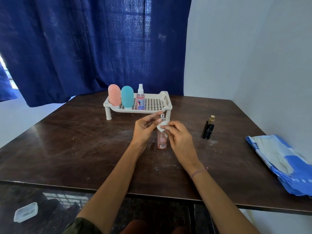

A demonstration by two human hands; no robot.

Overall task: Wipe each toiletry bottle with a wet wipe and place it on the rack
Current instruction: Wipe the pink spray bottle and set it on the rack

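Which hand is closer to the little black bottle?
Right. The right hand, pinching the wet wipe, is next to the black perfume bottle, not touching it. The left hand is farther, across the pink spray bottle it holds.

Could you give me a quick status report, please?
Left hand pinches pink spray bottle. Right hand holds wet wipe against it. Rack part filled, black bottle waiting. Path clear.

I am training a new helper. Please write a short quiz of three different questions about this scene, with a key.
1. True or false: the black bottle stands on the rack.
2. How many bottles stand on the rack? A two, B three, C four.
3. Fill in: the right hand presses a white ___ against the pink spray bottle.
Key: 1 false; 2 B; 3 wipe.
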